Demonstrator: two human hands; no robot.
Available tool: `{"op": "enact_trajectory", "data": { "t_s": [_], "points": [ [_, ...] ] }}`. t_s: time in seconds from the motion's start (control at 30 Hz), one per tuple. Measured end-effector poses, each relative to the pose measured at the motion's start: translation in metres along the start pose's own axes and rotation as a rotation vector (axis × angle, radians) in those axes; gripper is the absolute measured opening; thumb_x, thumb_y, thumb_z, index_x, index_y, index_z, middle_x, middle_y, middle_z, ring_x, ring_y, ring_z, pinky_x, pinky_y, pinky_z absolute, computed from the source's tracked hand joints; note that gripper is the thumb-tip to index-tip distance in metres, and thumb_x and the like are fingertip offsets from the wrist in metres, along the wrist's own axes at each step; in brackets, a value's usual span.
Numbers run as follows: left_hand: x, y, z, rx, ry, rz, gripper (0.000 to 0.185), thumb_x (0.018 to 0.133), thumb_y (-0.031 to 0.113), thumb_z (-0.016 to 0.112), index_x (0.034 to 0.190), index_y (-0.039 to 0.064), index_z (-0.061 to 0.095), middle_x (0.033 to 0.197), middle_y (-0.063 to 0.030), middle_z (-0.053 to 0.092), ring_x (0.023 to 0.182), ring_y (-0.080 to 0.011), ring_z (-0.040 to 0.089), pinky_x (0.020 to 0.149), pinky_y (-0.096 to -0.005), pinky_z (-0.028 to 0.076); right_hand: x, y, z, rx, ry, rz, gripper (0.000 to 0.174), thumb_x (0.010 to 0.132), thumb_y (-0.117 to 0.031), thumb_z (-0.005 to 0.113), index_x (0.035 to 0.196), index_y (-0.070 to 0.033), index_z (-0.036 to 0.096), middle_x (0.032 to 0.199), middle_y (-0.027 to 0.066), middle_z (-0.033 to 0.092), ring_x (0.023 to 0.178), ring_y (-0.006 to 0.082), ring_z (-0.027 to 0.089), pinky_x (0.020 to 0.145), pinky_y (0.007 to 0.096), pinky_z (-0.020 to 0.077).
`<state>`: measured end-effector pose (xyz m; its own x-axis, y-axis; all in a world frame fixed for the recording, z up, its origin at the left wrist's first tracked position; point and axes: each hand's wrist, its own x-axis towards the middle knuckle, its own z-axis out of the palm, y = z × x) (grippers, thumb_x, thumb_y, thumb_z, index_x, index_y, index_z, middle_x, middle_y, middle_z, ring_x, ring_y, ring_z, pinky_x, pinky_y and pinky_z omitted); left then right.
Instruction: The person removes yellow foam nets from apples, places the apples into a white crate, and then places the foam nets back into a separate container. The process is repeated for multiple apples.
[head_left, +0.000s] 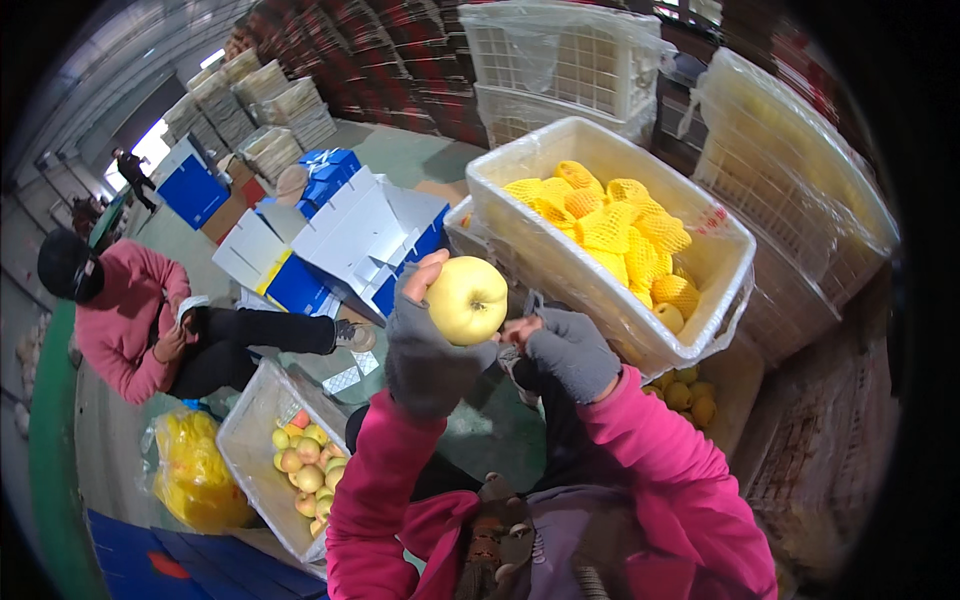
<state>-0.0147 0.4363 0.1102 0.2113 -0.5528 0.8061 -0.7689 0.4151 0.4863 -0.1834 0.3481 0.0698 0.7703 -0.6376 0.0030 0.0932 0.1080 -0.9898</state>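
A pale yellow apple (466, 301) rests in my left hand (435, 349), its dimpled end facing up towards me. Both of my hands wear grey gloves that leave the fingertips bare. Just right of the fruit is my right hand (566, 349), its fingers curled in. Whether those fingers pinch something small is too unclear to see. Beyond my right hand stands a white plastic-lined crate (720, 274) with apples in yellow foam nets (600, 217) inside. One apple (667, 318) at its near corner shows partly bare.
A lined crate (251, 450) of loose apples (309, 475) stands at left, beside a bag of yellow nets (196, 472). A person in pink (131, 315) sits beyond. Blue-and-white cartons (360, 232) lie open ahead. Wrapped crates (795, 187) are stacked at right.
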Motion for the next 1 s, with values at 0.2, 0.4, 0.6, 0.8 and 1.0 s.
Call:
{"op": "enact_trajectory", "data": {
  "t_s": [0.2, 0.4, 0.6, 0.8, 1.0],
  "points": [
    [-0.010, 0.000, -0.002, -1.205, -0.096, -0.878, 0.062, 0.074, 0.017, 0.068, 0.128, -0.002, 0.043, 0.115, -0.0183, 0.058, 0.100, -0.0270, 0.063, 0.084, -0.0360, 0.054, -0.009, -0.007, 0.004, 0.216, -0.004, -0.213, 0.054, 0.082, -0.009, 0.058, 0.134, 0.001, 0.048, 0.121, 0.0094, 0.057, 0.096, 0.0142, 0.057, 0.081, 0.0265, 0.0469],
    [-0.010, 0.016, 0.030, -1.720, -0.414, -1.058, 0.077, 0.095, 0.065, 0.028, 0.134, 0.000, 0.047, 0.098, -0.0145, 0.063, 0.089, -0.0185, 0.064, 0.069, -0.0260, 0.054, -0.011, -0.011, -0.014, 0.309, -0.097, -0.095, 0.072, 0.079, -0.013, 0.065, 0.144, 0.000, 0.036, 0.130, 0.0129, 0.050, 0.101, 0.0164, 0.056, 0.080, 0.0283, 0.0502],
    [-0.037, -0.018, 0.059, -1.426, -0.470, -1.114, 0.080, 0.092, 0.067, 0.038, 0.137, 0.001, 0.044, 0.099, -0.0110, 0.064, 0.077, -0.0171, 0.066, 0.066, -0.0241, 0.055, -0.006, 0.009, -0.032, 0.597, -0.137, -0.074, 0.064, 0.082, -0.022, 0.067, 0.135, 0.003, 0.043, 0.117, 0.0120, 0.058, 0.089, 0.0182, 0.061, 0.069, 0.0297, 0.0530],
    [-0.093, -0.069, 0.071, -0.481, -0.262, -0.537, 0.061, 0.094, 0.040, 0.051, 0.139, 0.000, 0.040, 0.125, -0.0136, 0.055, 0.116, -0.0236, 0.054, 0.097, -0.0373, 0.045, 0.015, 0.035, -0.022, 0.535, 0.008, -0.060, 0.054, 0.086, -0.027, 0.062, 0.128, 0.004, 0.051, 0.124, 0.0140, 0.059, 0.113, 0.0243, 0.059, 0.101, 0.0364, 0.0450],
    [-0.092, -0.048, 0.025, -0.312, -0.022, -0.626, 0.090, 0.066, 0.016, 0.079, 0.141, 0.000, 0.032, 0.125, -0.0137, 0.054, 0.112, -0.0234, 0.056, 0.097, -0.0346, 0.046, 0.036, 0.058, 0.025, 0.791, -0.014, 0.232, 0.033, 0.098, -0.031, 0.055, 0.118, -0.004, 0.057, 0.107, 0.0060, 0.064, 0.084, 0.0159, 0.065, 0.067, 0.0256, 0.0569]
  ]
}}
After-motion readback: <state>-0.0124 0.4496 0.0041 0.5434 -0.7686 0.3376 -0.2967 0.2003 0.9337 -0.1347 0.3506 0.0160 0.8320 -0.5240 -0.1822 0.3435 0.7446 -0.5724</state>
